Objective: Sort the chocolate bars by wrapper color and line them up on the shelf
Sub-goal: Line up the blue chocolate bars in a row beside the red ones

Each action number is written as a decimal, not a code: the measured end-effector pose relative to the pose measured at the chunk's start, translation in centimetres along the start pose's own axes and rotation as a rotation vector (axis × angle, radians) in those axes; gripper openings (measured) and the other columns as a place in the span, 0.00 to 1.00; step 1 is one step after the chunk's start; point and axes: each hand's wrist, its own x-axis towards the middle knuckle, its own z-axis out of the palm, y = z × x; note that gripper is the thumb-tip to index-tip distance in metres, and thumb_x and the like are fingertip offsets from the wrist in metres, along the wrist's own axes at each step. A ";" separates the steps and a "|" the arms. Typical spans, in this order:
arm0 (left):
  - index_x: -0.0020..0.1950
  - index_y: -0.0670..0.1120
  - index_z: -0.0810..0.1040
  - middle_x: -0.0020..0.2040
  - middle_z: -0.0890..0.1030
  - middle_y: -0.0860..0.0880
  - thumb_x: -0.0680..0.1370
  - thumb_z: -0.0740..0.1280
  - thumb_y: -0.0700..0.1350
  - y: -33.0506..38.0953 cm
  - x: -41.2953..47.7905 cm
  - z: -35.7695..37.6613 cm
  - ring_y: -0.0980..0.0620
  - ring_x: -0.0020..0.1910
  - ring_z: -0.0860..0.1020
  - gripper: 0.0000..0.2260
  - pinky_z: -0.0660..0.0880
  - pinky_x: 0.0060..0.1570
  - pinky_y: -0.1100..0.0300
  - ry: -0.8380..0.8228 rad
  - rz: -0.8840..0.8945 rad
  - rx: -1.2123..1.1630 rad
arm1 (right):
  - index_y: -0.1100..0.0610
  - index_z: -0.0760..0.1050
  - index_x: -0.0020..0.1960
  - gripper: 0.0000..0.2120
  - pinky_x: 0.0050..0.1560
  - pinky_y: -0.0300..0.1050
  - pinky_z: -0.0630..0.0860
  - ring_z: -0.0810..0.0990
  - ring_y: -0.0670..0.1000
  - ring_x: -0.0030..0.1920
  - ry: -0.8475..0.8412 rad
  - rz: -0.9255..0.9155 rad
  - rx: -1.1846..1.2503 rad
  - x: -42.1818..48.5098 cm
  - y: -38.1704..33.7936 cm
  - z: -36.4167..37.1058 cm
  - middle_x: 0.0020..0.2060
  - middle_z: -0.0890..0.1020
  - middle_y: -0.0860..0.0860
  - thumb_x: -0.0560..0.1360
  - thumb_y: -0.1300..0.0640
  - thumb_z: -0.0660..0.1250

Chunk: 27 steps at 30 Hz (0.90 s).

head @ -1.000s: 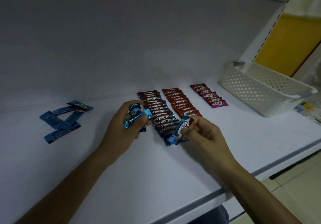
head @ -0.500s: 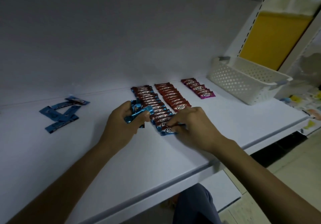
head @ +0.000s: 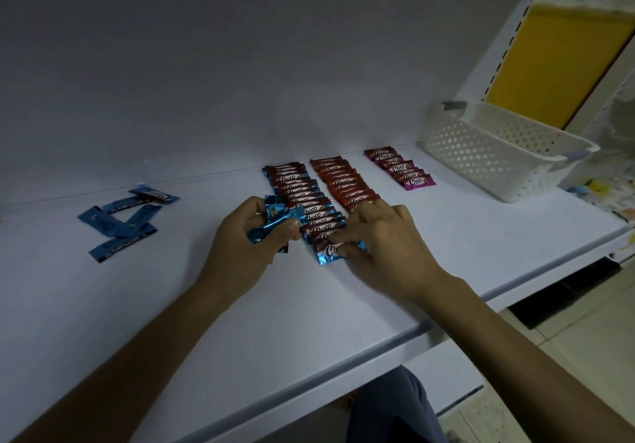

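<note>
Three rows of chocolate bars lie on the white shelf (head: 343,305): a blue-edged row (head: 299,195), a red row (head: 340,178) and a short pink row (head: 400,167). My left hand (head: 245,246) grips a small bunch of blue-wrapped bars (head: 271,221) just left of the blue row. My right hand (head: 381,239) rests at the near end of that row, its fingertips pressing down on the front blue bar (head: 328,253), which lies flat on the shelf.
Several dark-blue flat bars (head: 120,222) lie scattered at the far left of the shelf. A white perforated basket (head: 491,154) stands at the back right. The shelf's front edge runs close below my forearms.
My right hand brought a blue bar down from the air and set it at the near end of the blue row, where it now lies flat. My left hand kept its bunch.
</note>
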 end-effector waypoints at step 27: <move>0.46 0.48 0.74 0.34 0.80 0.54 0.72 0.60 0.55 1.9 -1.0 0.8 0.61 0.29 0.76 0.12 0.70 0.25 0.70 -0.123 -0.034 -0.097 | 0.49 0.79 0.54 0.11 0.48 0.37 0.75 0.77 0.41 0.49 0.170 0.283 0.697 -1.2 -3.3 -0.7 0.50 0.81 0.43 0.77 0.46 0.65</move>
